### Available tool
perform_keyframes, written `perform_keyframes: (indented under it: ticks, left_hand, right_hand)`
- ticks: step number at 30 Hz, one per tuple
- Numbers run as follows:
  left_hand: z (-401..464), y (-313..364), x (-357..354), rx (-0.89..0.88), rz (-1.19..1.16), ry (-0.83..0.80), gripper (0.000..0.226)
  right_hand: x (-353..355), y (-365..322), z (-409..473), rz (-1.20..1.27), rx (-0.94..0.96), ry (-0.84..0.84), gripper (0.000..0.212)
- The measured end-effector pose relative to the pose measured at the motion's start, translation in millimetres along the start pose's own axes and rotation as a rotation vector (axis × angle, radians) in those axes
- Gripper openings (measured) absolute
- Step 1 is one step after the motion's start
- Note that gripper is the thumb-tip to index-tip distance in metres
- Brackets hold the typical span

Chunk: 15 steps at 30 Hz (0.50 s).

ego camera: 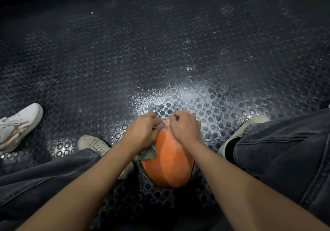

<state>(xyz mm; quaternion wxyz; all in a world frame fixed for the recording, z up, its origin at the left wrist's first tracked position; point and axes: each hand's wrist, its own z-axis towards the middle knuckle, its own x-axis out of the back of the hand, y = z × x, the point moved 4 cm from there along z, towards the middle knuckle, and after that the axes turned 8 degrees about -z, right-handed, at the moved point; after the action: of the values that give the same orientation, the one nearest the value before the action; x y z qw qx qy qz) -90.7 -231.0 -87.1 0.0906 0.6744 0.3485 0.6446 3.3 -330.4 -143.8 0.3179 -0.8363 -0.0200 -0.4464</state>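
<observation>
An orange rounded object (pixel 170 161), like a ball or dome, stands on the black studded floor mat between my feet. My left hand (pixel 142 130) curls over its upper left side and holds a grey-green cloth (pixel 147 154) against it. My right hand (pixel 185 129) grips the top right of the orange object with bent fingers. The far top of the object is hidden behind both hands.
The black rubber mat (pixel 160 52) with round studs is dusted with white powder (pixel 171 95) just beyond my hands. My shoes (pixel 94 146) and dark jeans (pixel 285 150) flank the object. Another person's white sneaker (pixel 17 123) is at the left.
</observation>
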Motion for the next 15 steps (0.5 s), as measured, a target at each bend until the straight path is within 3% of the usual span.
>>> perform_keyframes:
  ticks: [2, 7, 11, 15]
  left_hand:
    - [6, -5, -2, 0.058, 0.012, 0.042, 0.02]
    - [-24, 20, -7, -0.143, -0.045, -0.133, 0.033]
    - [4, -8, -3, 0.091, 0.008, 0.038, 0.019]
    - [-22, 24, -9, -0.105, -0.075, -0.061, 0.026]
  right_hand:
    - [-1, -1, 0, 0.009, -0.02, 0.038, 0.036]
    - [-1, 9, 2, 0.018, -0.019, 0.033, 0.038]
    - [-3, 0, -2, -0.015, 0.013, 0.029, 0.035]
    - [1, 8, -2, -0.012, -0.018, 0.038, 0.035]
